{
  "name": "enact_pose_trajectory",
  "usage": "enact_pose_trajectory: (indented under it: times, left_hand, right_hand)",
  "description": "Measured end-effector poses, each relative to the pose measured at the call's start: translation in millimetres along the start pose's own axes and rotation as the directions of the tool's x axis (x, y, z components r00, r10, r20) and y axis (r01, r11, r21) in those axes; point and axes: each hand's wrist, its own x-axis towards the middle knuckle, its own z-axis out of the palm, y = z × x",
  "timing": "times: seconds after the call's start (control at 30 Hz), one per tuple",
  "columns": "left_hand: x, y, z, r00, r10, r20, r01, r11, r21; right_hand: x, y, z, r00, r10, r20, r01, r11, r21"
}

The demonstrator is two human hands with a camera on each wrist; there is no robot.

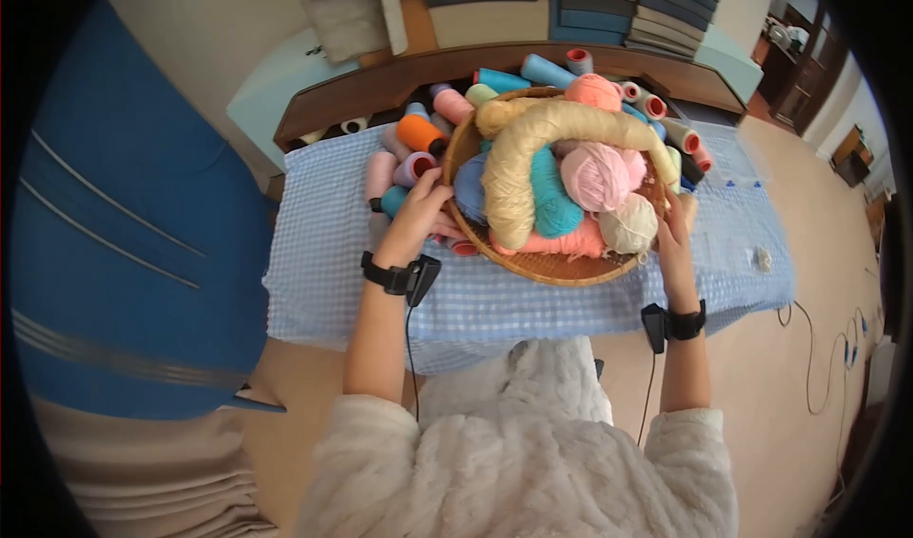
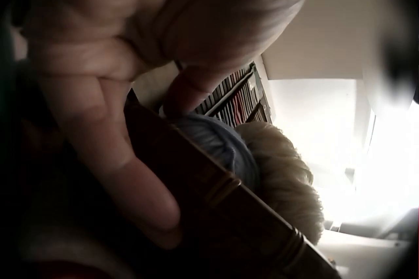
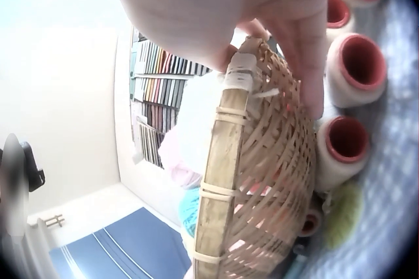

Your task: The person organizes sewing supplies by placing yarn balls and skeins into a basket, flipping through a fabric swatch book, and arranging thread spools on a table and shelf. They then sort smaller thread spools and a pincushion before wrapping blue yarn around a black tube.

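Observation:
A round woven bamboo basket [image 1: 547,270] full of yarn is gripped at opposite sides by both hands. My left hand [image 1: 416,220] has its thumb over the rim and its fingers against the outer wall. On the other side my right hand [image 1: 675,253] pinches the rim, and the right wrist view shows its fingers along the woven wall [image 3: 275,161]. Inside lie a long cream skein [image 1: 509,186], a teal ball [image 1: 554,196], a pink ball [image 1: 594,177], an off-white ball [image 1: 628,224], a blue ball [image 1: 470,188] and coral yarn [image 1: 571,241].
Several thread cones, among them an orange one [image 1: 418,134] and a pink one [image 1: 380,177], lie around and behind the basket on a blue checked tablecloth [image 1: 323,243]. A clear plastic sheet [image 1: 732,243] lies at the right. Fabric samples [image 1: 485,15] hang behind the table.

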Motion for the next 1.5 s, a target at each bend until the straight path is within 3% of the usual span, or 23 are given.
enact_pose_trajectory:
  times: [0.07,0.27,0.33,0.4,0.53,0.57,0.63,0.7,0.73,0.8,0.83,0.93,1.03,1.13,1.23,1.33,1.43,1.5]
  left_hand:
    - [0,-9,-3,0.996,-0.010,0.089,0.021,0.993,-0.118]
    - [-7,-11,1,0.992,0.055,0.115,-0.040,0.991,-0.128]
    - [-11,-17,-2,0.996,0.040,0.081,-0.032,0.995,-0.096]
    - [-30,-21,-10,0.987,0.154,0.052,-0.152,0.988,-0.036]
    - [-84,-28,-54,0.908,0.361,-0.210,-0.290,0.907,0.305]
    - [-105,-40,-86,0.761,0.525,-0.380,-0.386,0.839,0.384]
    - [-140,-60,-135,0.458,0.569,-0.683,-0.189,0.813,0.551]
    - [-174,-108,-203,0.198,0.600,-0.775,0.030,0.787,0.616]
    - [-190,-134,-229,0.217,0.553,-0.804,0.133,0.800,0.586]
    - [-219,-172,-256,0.250,0.448,-0.858,0.326,0.796,0.511]
    - [-226,-167,-238,0.328,0.419,-0.847,0.210,0.841,0.498]
    - [-228,-203,-249,0.262,0.326,-0.908,0.122,0.922,0.366]
    - [-229,-196,-261,0.237,0.343,-0.909,0.085,0.925,0.371]
    - [-229,-165,-252,0.146,0.537,-0.831,0.226,0.799,0.557]
    - [-233,-157,-263,0.197,0.458,-0.867,0.321,0.805,0.499]
    - [-236,-175,-286,0.248,0.378,-0.892,0.312,0.840,0.443]
    - [-224,-119,-237,0.161,0.673,-0.722,0.355,0.643,0.678]
    - [-217,-112,-227,0.584,0.562,-0.585,0.451,0.375,0.810]
  right_hand:
    - [1,4,1,0.999,-0.029,0.026,0.027,0.996,0.090]
    - [-5,-1,-1,0.999,0.045,0.027,-0.048,0.988,0.145]
    - [-5,7,1,1.000,0.019,0.007,-0.020,0.987,0.161]
    - [-7,8,-1,1.000,0.019,0.025,-0.022,0.993,0.117]
    - [-2,19,5,0.998,0.047,0.039,-0.048,0.998,0.031]
    - [-1,20,3,0.999,0.012,0.049,-0.017,0.993,0.115]
    - [2,29,-10,0.999,-0.008,0.044,-0.001,0.979,0.206]
    - [1,36,-12,1.000,0.024,0.019,-0.027,0.974,0.223]
    - [0,32,-9,0.999,-0.001,0.044,-0.007,0.985,0.172]
    - [-3,26,-2,0.998,0.055,0.020,-0.059,0.969,0.239]
    - [-4,22,2,0.998,0.068,0.007,-0.067,0.964,0.255]
    - [-6,15,12,0.993,0.112,-0.039,-0.096,0.955,0.281]
    - [-1,12,15,0.984,0.150,-0.093,-0.121,0.956,0.266]
    - [-2,13,14,0.987,0.135,-0.087,-0.108,0.960,0.259]
    - [-4,15,9,0.992,0.106,-0.066,-0.087,0.965,0.246]
    - [-5,18,5,0.995,0.093,-0.046,-0.080,0.968,0.239]
    - [-7,21,3,0.996,0.078,-0.034,-0.067,0.965,0.255]
    - [-7,23,3,0.998,0.063,-0.030,-0.053,0.960,0.276]
